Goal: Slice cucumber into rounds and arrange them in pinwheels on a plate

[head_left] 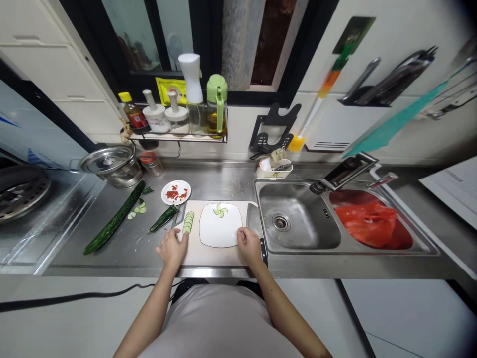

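On the cutting board [194, 256] lies a white square plate [219, 231], with a few cucumber slices [220, 211] fanned out near its far edge. A row of overlapping cucumber slices [188, 223] rests on the board left of the plate. My left hand [173, 248] is at the near end of that row, thumb by the last slice and fingers apart. At the plate's right edge, my right hand [250, 246] has its fingers curled together; whatever is in them is hidden. Beside it a kitchen knife [254, 219] lies along the board's right side, partly covered by that hand.
Left of the board are a cut cucumber piece [164, 219], a long cucumber [115, 219] and some scraps [140, 208]. A small plate of chopped red pieces [176, 192] sits behind. A lidded pot [114, 164] stands back left; the sink [298, 219] is right.
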### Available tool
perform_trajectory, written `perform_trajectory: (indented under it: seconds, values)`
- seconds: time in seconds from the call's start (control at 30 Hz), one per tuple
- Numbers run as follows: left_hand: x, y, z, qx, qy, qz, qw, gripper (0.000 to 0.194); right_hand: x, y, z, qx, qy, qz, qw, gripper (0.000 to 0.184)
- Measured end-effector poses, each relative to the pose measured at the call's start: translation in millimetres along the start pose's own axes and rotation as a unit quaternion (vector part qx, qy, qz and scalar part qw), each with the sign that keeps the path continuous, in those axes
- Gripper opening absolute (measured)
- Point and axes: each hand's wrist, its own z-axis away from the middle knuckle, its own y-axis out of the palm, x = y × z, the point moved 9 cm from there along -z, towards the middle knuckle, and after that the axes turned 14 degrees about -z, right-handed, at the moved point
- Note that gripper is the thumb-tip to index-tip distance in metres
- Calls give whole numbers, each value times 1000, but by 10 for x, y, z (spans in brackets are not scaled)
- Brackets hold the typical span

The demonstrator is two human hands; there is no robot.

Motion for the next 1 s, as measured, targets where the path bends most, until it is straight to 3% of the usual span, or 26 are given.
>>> perform_trajectory:
  seconds: [0.33, 0.57, 0.63, 0.7, 0.77, 0.83, 1.0]
  values:
    - [-115, 61, 15, -9, 9, 35, 999, 24, 3, -56, 43, -2, 3, -17, 1000, 28]
    - [-73, -9, 37, -27, -10, 151, 988, 15, 14, -85, 21, 5, -3, -31, 1000, 28]
    - [-76, -24, 15, -26, -14, 247, 969, 19, 24, -96, -5, 1, -2, -38, 999, 28]
    - [-168, -37, -9, -4, 0, 378, 926, 26, 50, -91, -49, 0, 3, -59, 998, 28]
    - [-364, -84, -10, 38, 32, 493, 869, 32, 121, -64, -117, 7, 8, -96, 995, 27]
    - [-591, -172, 26, 81, 60, 542, 834, 35, 250, -16, -210, 22, 4, -149, 989, 26]
    - [-1060, -553, 200, 107, 152, 548, 815, 30, 674, 82, -464, 73, -34, -243, 967, 22]
